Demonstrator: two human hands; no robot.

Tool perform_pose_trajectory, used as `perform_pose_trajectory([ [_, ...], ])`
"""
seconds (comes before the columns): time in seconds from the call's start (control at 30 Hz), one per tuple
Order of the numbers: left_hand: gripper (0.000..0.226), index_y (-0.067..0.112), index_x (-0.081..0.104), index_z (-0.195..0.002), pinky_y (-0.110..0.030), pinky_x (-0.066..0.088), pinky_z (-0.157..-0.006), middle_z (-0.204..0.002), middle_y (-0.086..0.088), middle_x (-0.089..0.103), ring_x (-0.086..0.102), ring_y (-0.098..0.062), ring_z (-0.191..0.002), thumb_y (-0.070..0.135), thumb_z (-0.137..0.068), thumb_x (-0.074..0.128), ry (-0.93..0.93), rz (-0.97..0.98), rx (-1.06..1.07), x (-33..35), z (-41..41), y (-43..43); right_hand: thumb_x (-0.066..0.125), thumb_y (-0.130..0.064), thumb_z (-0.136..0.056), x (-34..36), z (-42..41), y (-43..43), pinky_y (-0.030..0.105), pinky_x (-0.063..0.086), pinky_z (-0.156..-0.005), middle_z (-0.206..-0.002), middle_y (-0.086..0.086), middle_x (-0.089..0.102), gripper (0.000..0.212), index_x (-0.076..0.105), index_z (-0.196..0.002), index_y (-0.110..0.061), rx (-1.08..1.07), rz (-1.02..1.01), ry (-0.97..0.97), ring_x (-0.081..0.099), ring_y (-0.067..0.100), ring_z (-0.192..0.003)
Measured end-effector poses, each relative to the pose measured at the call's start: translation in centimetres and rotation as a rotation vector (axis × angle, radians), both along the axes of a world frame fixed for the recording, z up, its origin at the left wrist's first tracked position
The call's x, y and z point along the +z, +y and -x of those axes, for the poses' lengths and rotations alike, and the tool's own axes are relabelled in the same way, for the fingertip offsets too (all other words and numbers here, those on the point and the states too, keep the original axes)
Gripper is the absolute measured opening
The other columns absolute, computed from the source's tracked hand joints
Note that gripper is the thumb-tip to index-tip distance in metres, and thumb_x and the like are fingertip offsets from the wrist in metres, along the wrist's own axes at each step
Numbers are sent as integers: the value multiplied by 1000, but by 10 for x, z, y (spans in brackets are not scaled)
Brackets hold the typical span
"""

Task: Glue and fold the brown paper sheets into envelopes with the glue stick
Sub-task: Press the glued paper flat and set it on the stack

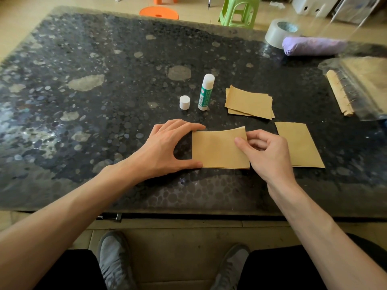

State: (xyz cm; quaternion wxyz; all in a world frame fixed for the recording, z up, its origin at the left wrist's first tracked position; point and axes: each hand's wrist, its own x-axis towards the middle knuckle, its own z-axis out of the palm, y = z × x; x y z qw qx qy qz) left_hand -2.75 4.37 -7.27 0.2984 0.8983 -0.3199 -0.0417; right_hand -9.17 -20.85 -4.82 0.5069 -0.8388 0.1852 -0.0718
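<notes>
Dark speckled table [83, 122]: fills most of the frame, upper left to right edge.

Clear-wrapped notebook [360, 86]: right edge of the frame, lying flat on the table.

Folded sheet [215, 149]: brown paper, centre of the frame, lying on the table. Its top layer curls upward along the right edge.

Left hand [165, 147]: left of centre, fingers spread and nearly straight. Forefinger tip touches the sheet's upper left corner, thumb tip the lower left corner; nothing is gripped.

Right hand [266, 153]: right of centre. Thumb and curled fingers pinch the raised right edge of the folded sheet.

Single sheet [299, 145]: flat, just right of the right hand.

Stack of sheets [249, 102]: above the folded sheet, slightly fanned.

Purple bundle [314, 46]: upper right, touching a tape roll [276, 34].

Glue stick [206, 92]: standing uncapped above centre, left of the stack, well apart from both hands.

White cap [184, 102]: upright, just left of the glue stick.
</notes>
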Motion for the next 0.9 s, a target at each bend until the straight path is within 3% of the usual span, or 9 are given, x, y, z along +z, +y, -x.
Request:
perform_pose_trajectory([
  [0.23,84,42,43,-149,-35,25,-113,-142,21,50,36,-5,-143,77,-76,64,8,-2,1,0,-1,0,81,-37,-90,-2,1,-1,37,62,-86,-87,-22,74,13,69,-91,-42,6,-2,-7,69,-6,-88],
  [0.37,80,41,45,-149,-37,27,-113,-141,21,51,37,-6,-142,67,-79,74,6,4,13,1,-2,0,81,-37,-90,-3,1,-2,33,62,-84,-90,-20,74,12,71,-97,-39,1,-6,-16,69,-5,-88],
  [0.67,79,42,45,-147,-43,32,-114,-139,21,53,40,-7,-140,60,-77,79,12,10,20,2,-3,0,85,-28,-85,-3,2,-7,18,61,-74,-95,-16,74,22,71,-102,-33,-6,-53,-58,70,-7,-88],
  [0.9,66,44,51,-137,-42,32,-111,-134,26,52,41,-5,-138,59,-79,79,-15,11,3,2,-2,-1,86,-24,-84,-6,1,-12,26,63,-81,-97,-13,76,27,75,-110,-24,6,27,-53,72,-2,-88],
])
